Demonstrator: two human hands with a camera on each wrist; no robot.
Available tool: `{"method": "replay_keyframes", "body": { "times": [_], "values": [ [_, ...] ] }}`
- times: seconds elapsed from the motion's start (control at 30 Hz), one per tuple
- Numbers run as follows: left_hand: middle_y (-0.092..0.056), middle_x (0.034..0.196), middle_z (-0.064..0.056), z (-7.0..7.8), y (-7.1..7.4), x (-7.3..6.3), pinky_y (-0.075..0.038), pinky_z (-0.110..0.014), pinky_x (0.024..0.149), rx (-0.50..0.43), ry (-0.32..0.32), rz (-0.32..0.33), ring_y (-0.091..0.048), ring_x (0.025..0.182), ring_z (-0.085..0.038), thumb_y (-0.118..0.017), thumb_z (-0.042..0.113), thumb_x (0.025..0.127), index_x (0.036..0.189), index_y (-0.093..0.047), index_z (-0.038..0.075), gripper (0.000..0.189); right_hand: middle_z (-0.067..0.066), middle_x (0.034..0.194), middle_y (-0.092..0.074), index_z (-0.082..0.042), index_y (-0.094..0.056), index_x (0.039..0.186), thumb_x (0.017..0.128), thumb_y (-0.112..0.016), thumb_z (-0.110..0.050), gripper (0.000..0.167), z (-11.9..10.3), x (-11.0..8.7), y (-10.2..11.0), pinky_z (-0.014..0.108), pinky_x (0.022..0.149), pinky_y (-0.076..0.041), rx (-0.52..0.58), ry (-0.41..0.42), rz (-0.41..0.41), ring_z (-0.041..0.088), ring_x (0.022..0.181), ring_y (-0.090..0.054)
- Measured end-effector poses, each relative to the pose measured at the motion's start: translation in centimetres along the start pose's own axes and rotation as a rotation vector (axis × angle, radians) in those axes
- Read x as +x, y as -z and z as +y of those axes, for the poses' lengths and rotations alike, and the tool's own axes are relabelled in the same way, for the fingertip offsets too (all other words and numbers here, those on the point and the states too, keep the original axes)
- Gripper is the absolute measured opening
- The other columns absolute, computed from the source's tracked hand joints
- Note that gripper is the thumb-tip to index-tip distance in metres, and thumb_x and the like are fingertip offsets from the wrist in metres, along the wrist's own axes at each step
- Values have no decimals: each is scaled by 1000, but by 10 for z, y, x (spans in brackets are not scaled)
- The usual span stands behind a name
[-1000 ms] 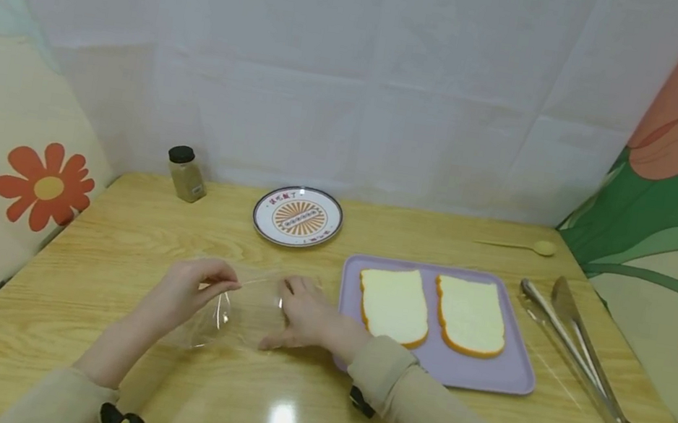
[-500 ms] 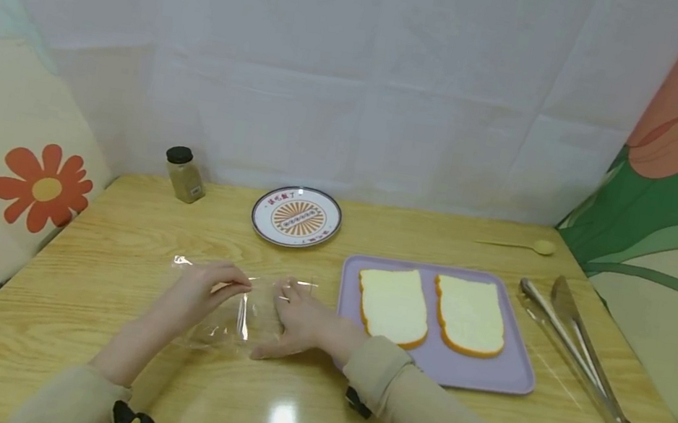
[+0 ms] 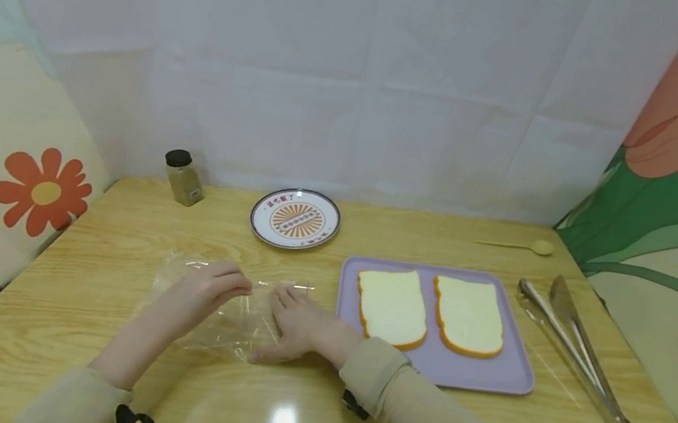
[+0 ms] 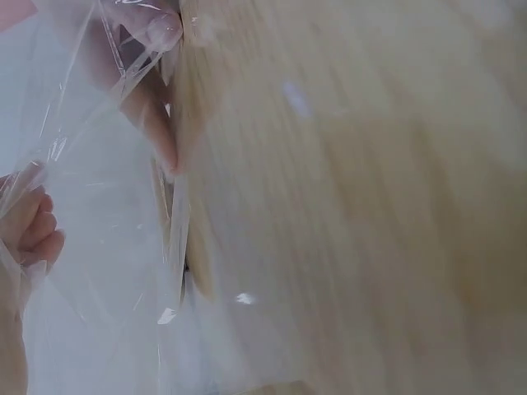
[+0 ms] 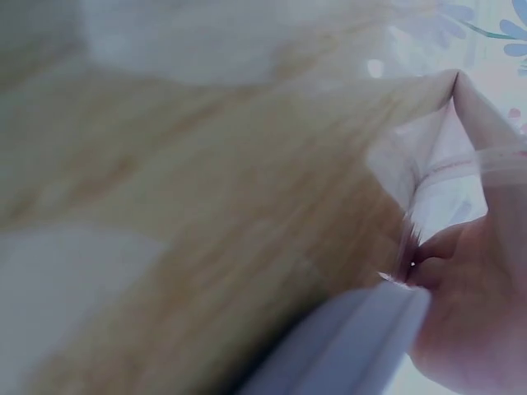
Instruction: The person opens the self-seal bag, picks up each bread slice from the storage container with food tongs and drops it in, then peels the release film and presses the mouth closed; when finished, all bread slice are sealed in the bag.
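A thin, crinkled sheet of clear plastic (image 3: 222,331) spreads over the wooden table left of the tray. My left hand (image 3: 199,298) pinches its upper edge between thumb and fingers near the middle. Beside it, my right hand (image 3: 299,324) rests on the plastic's right part with fingers and thumb spread. In the left wrist view the clear plastic (image 4: 99,214) hangs in shiny folds around fingers. A strip of plastic (image 5: 449,169) crosses beside a hand in the right wrist view.
A purple tray (image 3: 453,371) with two bread slices (image 3: 393,307) stands on the right. Tongs (image 3: 578,349) lie beyond it, with a yellow spoon (image 3: 537,247) behind. A patterned plate (image 3: 296,220) and a black-lidded jar (image 3: 184,179) stand at the back.
My left hand has moved rightwards and slightly up, closer to the right hand. The plastic has spread out to the left and lies flatter. The right hand has shifted slightly left.
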State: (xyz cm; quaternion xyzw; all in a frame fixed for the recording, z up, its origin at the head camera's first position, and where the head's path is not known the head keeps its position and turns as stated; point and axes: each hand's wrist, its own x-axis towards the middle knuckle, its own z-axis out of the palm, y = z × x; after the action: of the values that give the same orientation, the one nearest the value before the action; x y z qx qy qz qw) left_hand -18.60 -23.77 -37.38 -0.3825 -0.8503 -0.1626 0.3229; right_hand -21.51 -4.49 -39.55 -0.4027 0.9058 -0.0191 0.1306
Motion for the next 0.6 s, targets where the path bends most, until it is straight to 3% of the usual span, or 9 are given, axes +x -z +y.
{"method": "replay_keyframes", "body": {
  "times": [0.33,0.47,0.6],
  "values": [
    [-65,75,4,-4,2,-1,-53,-22,61,37,41,-8,-61,66,-8,-79,2,66,80,-70,11,19,15,156,-19,0,-20,148,84,-53,-66,97,3,-2,-1,32,120,-13,25,6,27,26,146,-14],
    [-68,76,6,-8,1,-7,-54,-22,59,-12,140,-26,-62,66,-6,-79,2,69,80,-70,12,18,23,152,-26,6,-30,143,92,-55,-45,76,13,-8,5,37,120,-17,90,69,86,32,144,-20],
    [-70,77,4,-12,3,-11,-55,-22,61,-118,269,-41,-64,69,-6,-76,-2,72,80,-71,10,16,29,149,-25,12,-32,139,95,-55,-27,64,29,-22,17,43,119,-16,238,99,99,39,142,-20]
  ]
}}
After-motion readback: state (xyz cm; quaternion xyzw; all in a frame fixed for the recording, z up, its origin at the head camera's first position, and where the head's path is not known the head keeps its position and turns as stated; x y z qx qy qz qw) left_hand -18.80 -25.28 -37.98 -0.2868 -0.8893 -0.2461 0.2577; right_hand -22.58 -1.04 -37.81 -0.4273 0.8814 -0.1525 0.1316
